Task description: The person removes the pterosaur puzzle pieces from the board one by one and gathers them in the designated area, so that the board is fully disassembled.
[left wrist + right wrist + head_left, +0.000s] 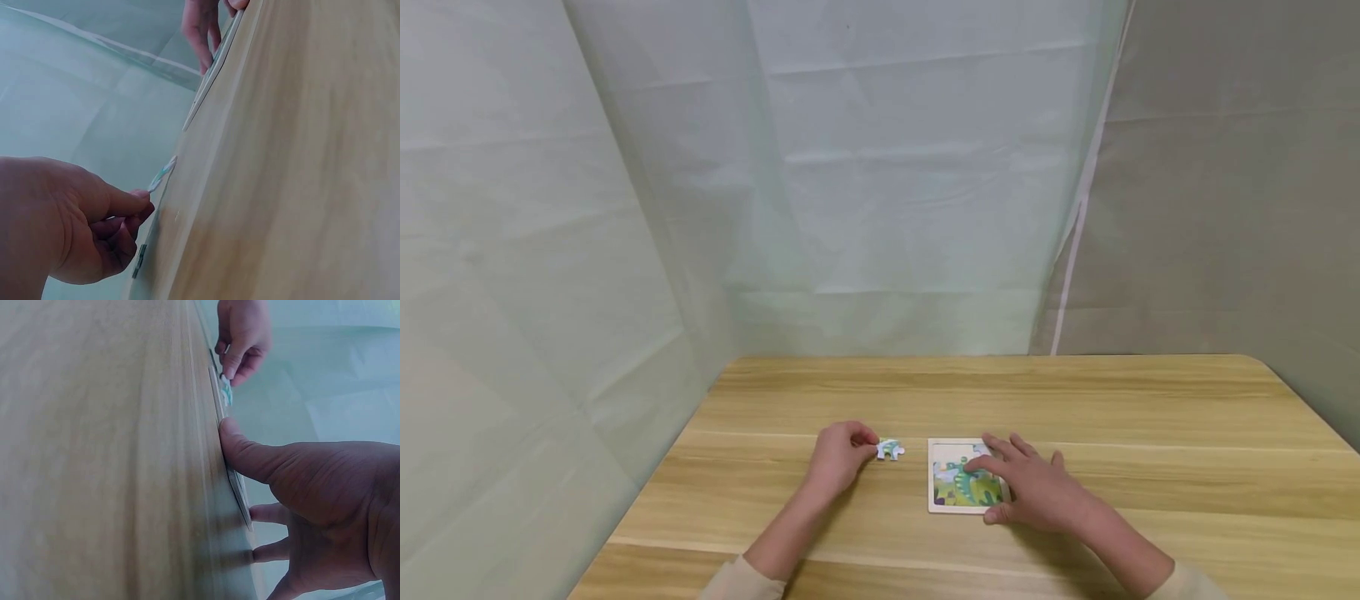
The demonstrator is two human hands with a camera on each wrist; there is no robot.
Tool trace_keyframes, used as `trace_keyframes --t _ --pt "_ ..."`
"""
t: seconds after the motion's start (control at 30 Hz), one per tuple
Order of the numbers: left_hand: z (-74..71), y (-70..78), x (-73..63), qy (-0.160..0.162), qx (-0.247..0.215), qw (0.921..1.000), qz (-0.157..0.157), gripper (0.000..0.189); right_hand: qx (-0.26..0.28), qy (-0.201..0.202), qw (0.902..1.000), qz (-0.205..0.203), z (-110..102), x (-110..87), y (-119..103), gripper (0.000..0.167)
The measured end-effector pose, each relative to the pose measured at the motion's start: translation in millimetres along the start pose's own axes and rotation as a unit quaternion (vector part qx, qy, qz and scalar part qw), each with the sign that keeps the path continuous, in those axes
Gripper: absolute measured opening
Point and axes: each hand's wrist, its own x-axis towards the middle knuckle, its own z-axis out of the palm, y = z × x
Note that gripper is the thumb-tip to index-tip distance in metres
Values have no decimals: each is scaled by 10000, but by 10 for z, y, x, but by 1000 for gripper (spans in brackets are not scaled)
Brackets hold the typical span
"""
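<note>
Pinching by the edge is advised, as the puzzle piece (889, 449) is judged light and stiff. It is pinched in the left grip (838, 458), left of the puzzle tray (958, 509) on the table (1150, 417); the right grip (1033, 483) is spread across the puzzle tray.

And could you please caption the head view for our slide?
Left fingers pinch a puzzle piece; right fingers touch a framed puzzle on the table.
</note>
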Motion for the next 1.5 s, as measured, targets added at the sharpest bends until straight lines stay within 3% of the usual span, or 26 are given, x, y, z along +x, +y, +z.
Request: trace_keyframes --t 0.6,0.73,0.93,1.03,1.23,1.5 --pt "-150 -100 -15 -55 174 9997 -148 8 -53 21 10000 -36 10 -2 14 63" --pt "-162 -102 2 145 150 9995 -226 8 -18 11 10000 -11 8 -3 9 63" --pt "-193 -50 20 408 -199 9984 -351 4 211 61 9994 275 5 15 -17 88" --pt "-177 -15 11 299 -340 9985 -321 5 214 75 9990 385 8 19 -26 97" --pt "-82 102 -24 -18 -495 9986 -158 6 183 71 9990 409 15 8 -27 95" --pt "156 292 -10 -407 -525 9976 208 5 348 56 9972 657 30 16 -6 111"
